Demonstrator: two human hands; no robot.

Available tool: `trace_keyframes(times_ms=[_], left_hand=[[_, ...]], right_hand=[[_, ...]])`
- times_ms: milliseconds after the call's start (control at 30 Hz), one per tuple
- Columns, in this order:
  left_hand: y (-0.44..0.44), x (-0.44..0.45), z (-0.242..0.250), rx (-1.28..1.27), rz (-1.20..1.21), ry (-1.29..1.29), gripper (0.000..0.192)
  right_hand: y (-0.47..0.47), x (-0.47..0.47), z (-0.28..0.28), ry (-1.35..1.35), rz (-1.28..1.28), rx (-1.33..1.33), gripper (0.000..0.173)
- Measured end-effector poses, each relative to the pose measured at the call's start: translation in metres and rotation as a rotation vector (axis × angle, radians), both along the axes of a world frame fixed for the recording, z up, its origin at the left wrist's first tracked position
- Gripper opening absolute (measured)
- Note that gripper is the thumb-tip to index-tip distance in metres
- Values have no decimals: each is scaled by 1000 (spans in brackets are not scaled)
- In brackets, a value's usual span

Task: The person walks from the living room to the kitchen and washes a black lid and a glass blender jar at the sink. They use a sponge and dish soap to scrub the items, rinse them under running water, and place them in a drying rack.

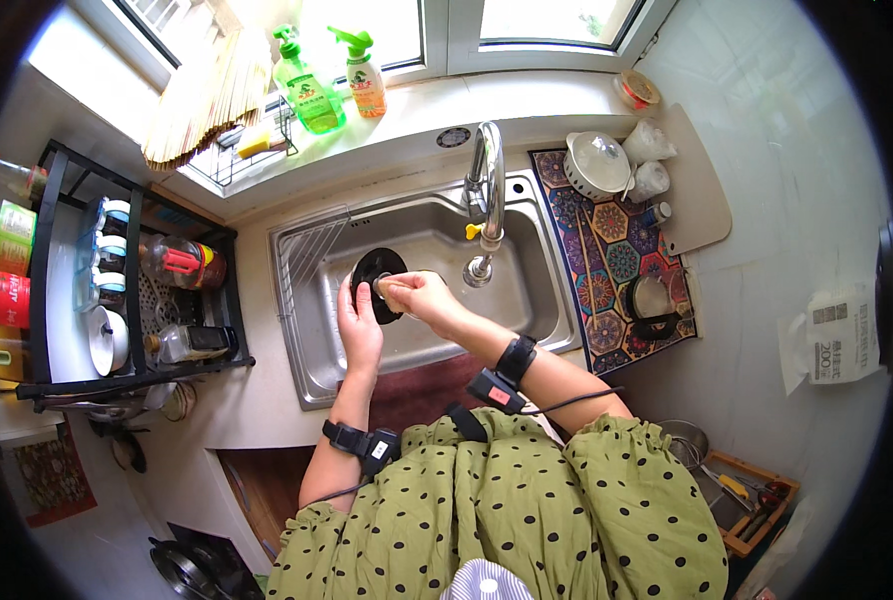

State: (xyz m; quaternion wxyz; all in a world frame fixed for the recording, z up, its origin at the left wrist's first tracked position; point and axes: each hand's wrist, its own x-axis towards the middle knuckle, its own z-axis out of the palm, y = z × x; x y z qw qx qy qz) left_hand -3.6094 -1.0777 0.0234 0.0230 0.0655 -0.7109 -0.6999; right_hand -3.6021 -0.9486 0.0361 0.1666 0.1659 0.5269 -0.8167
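Observation:
Over the left part of the stainless steel sink (431, 225), my left hand (359, 324) grips the edge of a round black lid-like disc (378, 264), its thumb lying across the near face. My right hand (422, 300) pinches a small tan piece (394, 301), perhaps a cloth or sponge, against the middle of the disc. A round knob or fitting at the disc's centre is partly covered by the fingers. The chrome faucet (495, 180), with a yellow lever, stands to the right of both hands.
A wire rack (308, 251) spans the sink's left end. Green (311, 97) and orange-and-white bottles (366, 86) stand on the sill. At right, a patterned mat (604, 277) holds a lidded white pot (598, 165), chopsticks and a glass vessel. A black shelf (137, 285) with jars stands left.

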Motion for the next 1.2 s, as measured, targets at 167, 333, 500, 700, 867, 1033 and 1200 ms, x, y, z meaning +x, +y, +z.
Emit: trace_keyframes(times_ms=[167,333,500,700,867,1033,1200], left_hand=[[-2,-5,3,-92,-81,116,31],[-4,-1,-1,-115,-78,105,32],[-11,-4,-7,-45,-24,100,33],[-14,-10,3,331,6,-124,35],[-11,-10,12,433,-37,-230,34],[-9,-12,4,240,-66,-106,33],[-11,-11,-2,237,-60,-95,31]], right_hand=[[-6,10,-1,901,86,1257,26],[-6,4,-13,285,116,406,14],[9,-12,-10,-187,-67,-561,28],[17,-7,20,564,-315,557,27],[20,3,26,1130,58,1218,26],[5,10,17,782,126,1135,23],[5,2,10,869,-42,906,19]])
